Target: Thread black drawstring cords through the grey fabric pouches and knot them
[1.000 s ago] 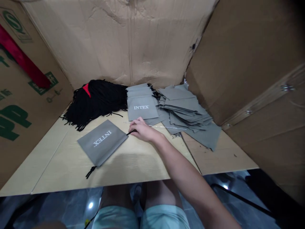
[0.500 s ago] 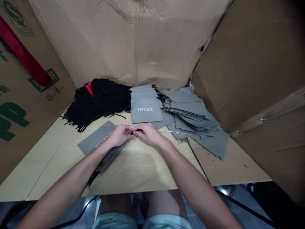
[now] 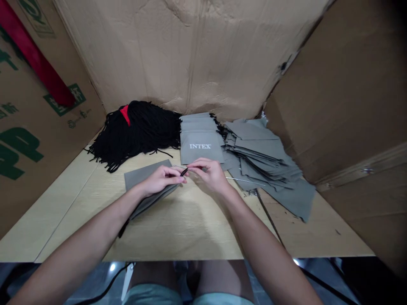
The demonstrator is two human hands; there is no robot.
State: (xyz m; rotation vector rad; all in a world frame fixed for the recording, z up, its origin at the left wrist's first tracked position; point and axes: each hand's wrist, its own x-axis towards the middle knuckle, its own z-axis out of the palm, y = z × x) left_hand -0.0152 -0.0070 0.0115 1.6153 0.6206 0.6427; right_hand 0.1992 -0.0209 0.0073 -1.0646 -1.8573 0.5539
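Observation:
In the head view, my left hand (image 3: 160,180) is closed on one end of a grey fabric pouch (image 3: 140,171), which slants down to the left across the table. A short black cord (image 3: 183,172) sticks out between the fingers of both hands. My right hand (image 3: 210,173) pinches the cord's tip between thumb and fingers. From behind my right wrist a thin metal rod (image 3: 244,181) extends to the right; whether that hand also holds it is hidden. Another black cord end (image 3: 122,231) hangs from the pouch's lower left corner.
A heap of black cords (image 3: 143,127) with a red tie lies at the back left. Beside it is a stack of grey INTEX pouches (image 3: 199,154), then a loose pile of grey pouches (image 3: 267,148). Cardboard walls (image 3: 152,55) enclose the wooden table (image 3: 203,228).
My hands were together at the pouch's end; my right hand has drawn slightly apart, and the black cord shows between them. The pouch has turned, hiding its white lettering. The camera view has shifted slightly.

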